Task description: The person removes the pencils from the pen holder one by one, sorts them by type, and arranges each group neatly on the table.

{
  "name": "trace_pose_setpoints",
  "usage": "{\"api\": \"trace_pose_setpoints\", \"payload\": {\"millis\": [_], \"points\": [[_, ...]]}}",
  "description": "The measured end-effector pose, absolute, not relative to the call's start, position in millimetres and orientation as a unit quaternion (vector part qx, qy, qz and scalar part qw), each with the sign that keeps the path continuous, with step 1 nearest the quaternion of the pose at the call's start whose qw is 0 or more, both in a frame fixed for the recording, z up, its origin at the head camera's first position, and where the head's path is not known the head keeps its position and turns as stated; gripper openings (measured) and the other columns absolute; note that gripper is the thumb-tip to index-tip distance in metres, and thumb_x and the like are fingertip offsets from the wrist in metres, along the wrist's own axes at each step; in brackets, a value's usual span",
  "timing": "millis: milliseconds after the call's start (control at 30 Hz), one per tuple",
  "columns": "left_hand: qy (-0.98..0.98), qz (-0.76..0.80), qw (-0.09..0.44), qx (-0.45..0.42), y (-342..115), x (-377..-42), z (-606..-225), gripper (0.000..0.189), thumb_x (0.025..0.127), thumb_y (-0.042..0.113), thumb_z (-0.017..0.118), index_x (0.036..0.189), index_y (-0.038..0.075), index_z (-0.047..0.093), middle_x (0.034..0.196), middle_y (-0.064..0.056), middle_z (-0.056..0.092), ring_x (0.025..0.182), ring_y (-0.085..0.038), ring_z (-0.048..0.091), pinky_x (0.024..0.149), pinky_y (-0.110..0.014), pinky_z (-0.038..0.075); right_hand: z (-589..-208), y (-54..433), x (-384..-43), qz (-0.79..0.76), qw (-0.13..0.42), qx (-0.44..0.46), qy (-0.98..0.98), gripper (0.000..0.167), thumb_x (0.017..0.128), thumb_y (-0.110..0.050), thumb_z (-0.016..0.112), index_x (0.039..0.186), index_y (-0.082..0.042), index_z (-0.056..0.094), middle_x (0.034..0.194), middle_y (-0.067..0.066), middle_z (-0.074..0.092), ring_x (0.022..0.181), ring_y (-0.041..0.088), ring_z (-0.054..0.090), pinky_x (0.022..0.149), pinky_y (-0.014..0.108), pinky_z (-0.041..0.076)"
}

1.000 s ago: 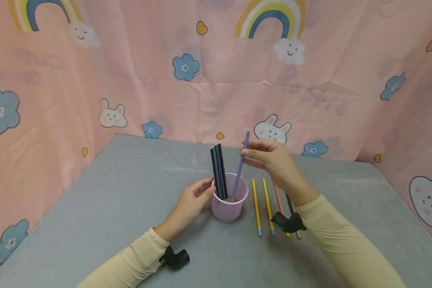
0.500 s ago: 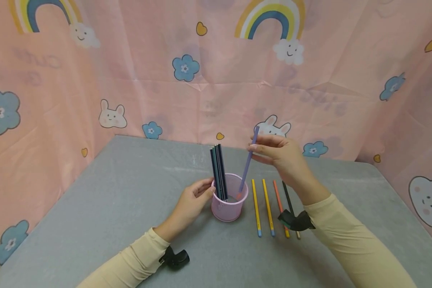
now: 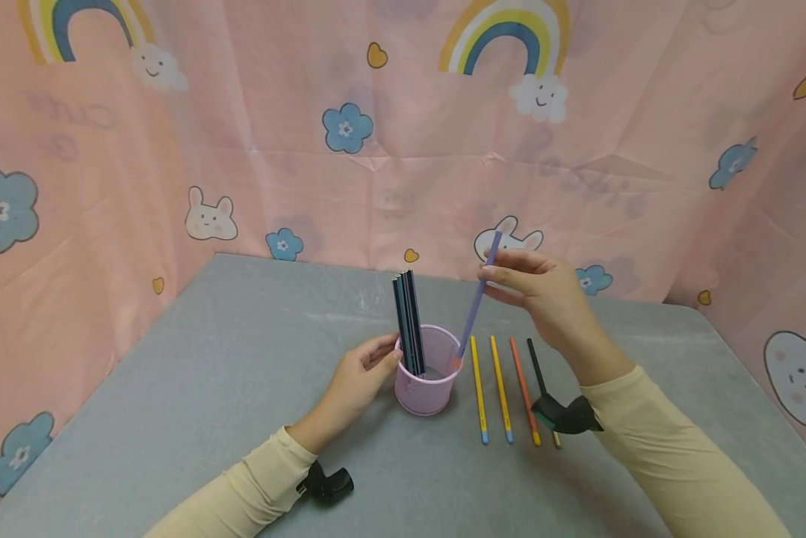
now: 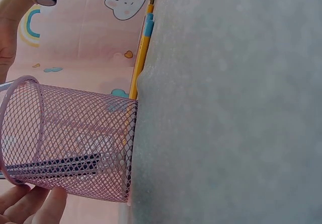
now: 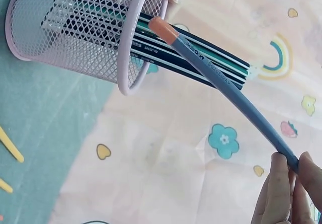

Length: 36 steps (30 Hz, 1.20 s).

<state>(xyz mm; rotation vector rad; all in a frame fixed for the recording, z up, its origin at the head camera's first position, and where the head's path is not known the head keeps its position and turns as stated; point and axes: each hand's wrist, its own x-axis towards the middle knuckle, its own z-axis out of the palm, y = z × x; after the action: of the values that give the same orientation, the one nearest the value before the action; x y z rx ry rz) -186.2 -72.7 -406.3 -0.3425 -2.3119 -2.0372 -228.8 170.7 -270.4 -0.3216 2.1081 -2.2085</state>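
Observation:
A pink mesh pen cup [image 3: 424, 396] stands upright on the table. My left hand [image 3: 352, 381] holds its left side near the rim; its fingers [image 4: 53, 206] show against the mesh in the left wrist view. Several dark pencils [image 3: 411, 325] stand in the cup, leaning toward its left side. My right hand [image 3: 537, 288] pinches a purple-blue pencil [image 3: 478, 306] near its upper end, up and right of the cup. The pencil slants, and its orange lower tip [image 5: 163, 30] is at the cup's right rim. Whether tip and rim touch I cannot tell.
Right of the cup lie two yellow pencils [image 3: 479, 392] with blue ends, an orange-red pencil [image 3: 520, 373] and a dark pencil [image 3: 535, 366] partly hidden by the right wrist camera [image 3: 567, 415]. A pink printed curtain [image 3: 295, 179] hangs behind the grey table [image 3: 241, 359].
My right hand has moved right and slightly up with the purple-blue pencil, bringing its tip from inside the cup to the right rim. My left hand and the cup have stayed put.

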Motion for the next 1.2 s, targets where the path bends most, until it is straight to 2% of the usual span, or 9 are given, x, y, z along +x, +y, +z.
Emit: {"api": "trace_pose_setpoints", "payload": {"millis": [267, 667, 1200], "points": [[-0.747, -0.656, 0.019, -0.104, -71.9, -184.9, -404.4, 0.038, 0.099, 0.012, 0.059, 0.133, -0.006, 0.058, 0.132, -0.024, 0.063, 0.125, -0.035, 0.06, 0.107, -0.043, 0.05, -271.3, 186.2, -223.0, -0.733, 0.024, -0.114, 0.67, 0.012, 0.088, -0.005, 0.074, 0.092, -0.016, 0.076, 0.093, -0.006, 0.074, 0.088, 0.008, 0.072, 0.084, 0.027, 0.061], [-0.748, -0.654, 0.019, -0.108, -72.7, -185.0, -405.6, 0.038, 0.099, 0.011, 0.059, 0.134, -0.006, 0.057, 0.133, -0.023, 0.063, 0.126, -0.035, 0.06, 0.108, -0.045, 0.049, -280.4, 207.3, -218.2, -0.713, 0.031, -0.09, 0.695, 0.011, 0.088, -0.006, 0.075, 0.09, -0.017, 0.076, 0.092, -0.008, 0.074, 0.087, 0.007, 0.072, 0.082, 0.025, 0.061], [-0.749, -0.655, 0.018, -0.1, -72.6, -185.1, -406.9, 0.04, 0.1, 0.012, 0.059, 0.135, -0.006, 0.056, 0.133, -0.024, 0.062, 0.126, -0.035, 0.059, 0.107, -0.044, 0.049, -297.4, 244.7, -216.8, -0.643, 0.028, -0.07, 0.762, 0.013, 0.092, -0.015, 0.072, 0.096, -0.028, 0.073, 0.095, -0.015, 0.073, 0.089, 0.0, 0.071, 0.078, 0.018, 0.06]]}}
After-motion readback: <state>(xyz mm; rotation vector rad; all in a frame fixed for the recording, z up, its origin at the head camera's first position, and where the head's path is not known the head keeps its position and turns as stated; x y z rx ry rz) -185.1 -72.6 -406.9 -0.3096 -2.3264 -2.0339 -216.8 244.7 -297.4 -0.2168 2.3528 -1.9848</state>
